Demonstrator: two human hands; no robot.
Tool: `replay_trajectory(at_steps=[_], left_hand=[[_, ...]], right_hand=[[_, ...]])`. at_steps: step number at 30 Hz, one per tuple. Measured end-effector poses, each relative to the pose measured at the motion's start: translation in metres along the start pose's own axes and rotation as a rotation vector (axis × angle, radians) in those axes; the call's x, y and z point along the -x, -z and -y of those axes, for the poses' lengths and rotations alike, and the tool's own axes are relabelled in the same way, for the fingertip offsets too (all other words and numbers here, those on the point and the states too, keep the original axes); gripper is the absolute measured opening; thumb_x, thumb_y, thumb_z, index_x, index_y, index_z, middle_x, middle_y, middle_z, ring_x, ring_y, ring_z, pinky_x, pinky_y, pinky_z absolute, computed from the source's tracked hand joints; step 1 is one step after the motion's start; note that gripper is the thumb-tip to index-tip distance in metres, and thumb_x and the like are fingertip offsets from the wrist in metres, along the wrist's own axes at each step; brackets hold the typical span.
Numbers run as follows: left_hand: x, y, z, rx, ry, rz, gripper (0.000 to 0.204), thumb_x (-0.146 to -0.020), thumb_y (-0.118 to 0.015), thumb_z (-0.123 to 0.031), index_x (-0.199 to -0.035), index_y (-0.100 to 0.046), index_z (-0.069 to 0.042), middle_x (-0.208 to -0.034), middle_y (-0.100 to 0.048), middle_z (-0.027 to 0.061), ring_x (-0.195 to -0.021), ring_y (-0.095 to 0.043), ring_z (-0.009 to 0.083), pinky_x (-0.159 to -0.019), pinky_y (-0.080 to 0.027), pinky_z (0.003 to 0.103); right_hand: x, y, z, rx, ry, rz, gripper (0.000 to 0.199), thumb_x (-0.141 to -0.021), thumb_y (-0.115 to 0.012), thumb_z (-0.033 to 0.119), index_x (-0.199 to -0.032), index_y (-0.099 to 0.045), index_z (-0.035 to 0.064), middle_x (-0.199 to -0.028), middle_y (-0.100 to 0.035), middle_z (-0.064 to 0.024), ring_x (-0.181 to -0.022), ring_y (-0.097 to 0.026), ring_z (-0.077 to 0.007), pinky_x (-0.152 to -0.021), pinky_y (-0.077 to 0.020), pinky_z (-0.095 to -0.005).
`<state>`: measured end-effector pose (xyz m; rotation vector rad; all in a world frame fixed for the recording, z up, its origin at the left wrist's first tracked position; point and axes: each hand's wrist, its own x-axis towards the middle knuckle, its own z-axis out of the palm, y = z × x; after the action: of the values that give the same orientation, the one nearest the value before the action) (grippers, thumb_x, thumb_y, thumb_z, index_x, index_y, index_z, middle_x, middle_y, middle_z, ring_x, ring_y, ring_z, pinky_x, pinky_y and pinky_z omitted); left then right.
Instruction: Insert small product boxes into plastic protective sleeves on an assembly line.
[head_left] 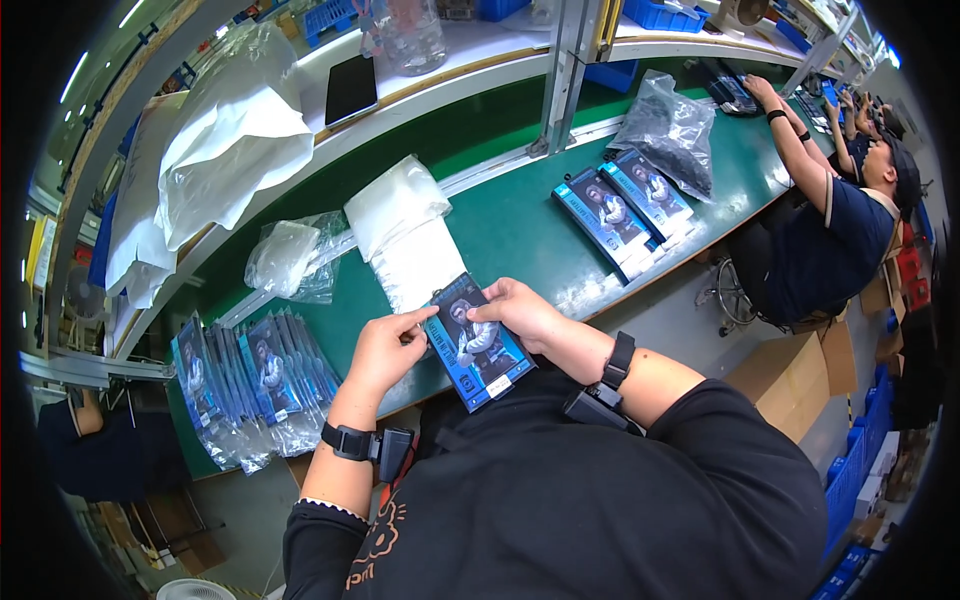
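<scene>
A flat black and blue printed box [478, 350] is held tilted at the near edge of the green bench, in front of my chest. My right hand [517, 314] grips its upper right side, thumb lying across the front. At the upper left edge, my left hand [388, 348] is closed with its index finger and thumb against the box; its other fingers curl in. Just beyond lies a stack of white and clear plastic bags [408, 235]. To my left stand rows of similar boxes in clear bags [245, 375]. Two unbagged boxes [622, 215] lie side by side to the right.
A clear bag of dark items [665, 130] sits beyond the right boxes. Crumpled clear bags [293, 258] lie at left. The shelf above carries a black tablet-like slab [351, 90] and white sheeting [225, 150]. A metal post [565, 80] rises mid-bench. Another person [830, 215] works at right.
</scene>
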<state>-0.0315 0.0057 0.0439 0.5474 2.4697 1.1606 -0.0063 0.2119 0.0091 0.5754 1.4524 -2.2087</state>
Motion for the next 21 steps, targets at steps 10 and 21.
replay_trajectory(at_steps=[10,21], left_hand=[[0.001,-0.002,0.005,0.015,-0.081,-0.105,0.039,-0.069,-0.055,0.003,-0.106,-0.063,-0.007,-0.068,-0.059,0.0015,-0.062,-0.056,0.008,-0.062,-0.046,0.022],[0.006,0.006,0.001,0.725,0.531,-0.053,0.05,-0.086,-0.057,-0.027,-0.124,-0.041,0.0,-0.087,-0.062,0.0073,-0.075,-0.062,0.0151,-0.068,-0.05,0.029]], right_hand=[[0.002,-0.001,-0.001,0.072,0.218,0.119,0.052,-0.077,-0.061,0.001,-0.121,-0.037,-0.0108,-0.103,-0.057,-0.0182,-0.093,-0.058,-0.0185,-0.077,-0.0497,-0.0304],[0.016,0.005,0.009,-0.057,0.122,0.063,0.023,-0.075,-0.069,0.008,-0.084,-0.051,-0.0021,-0.079,-0.061,-0.0087,-0.067,-0.06,-0.0129,-0.06,-0.05,-0.0252]])
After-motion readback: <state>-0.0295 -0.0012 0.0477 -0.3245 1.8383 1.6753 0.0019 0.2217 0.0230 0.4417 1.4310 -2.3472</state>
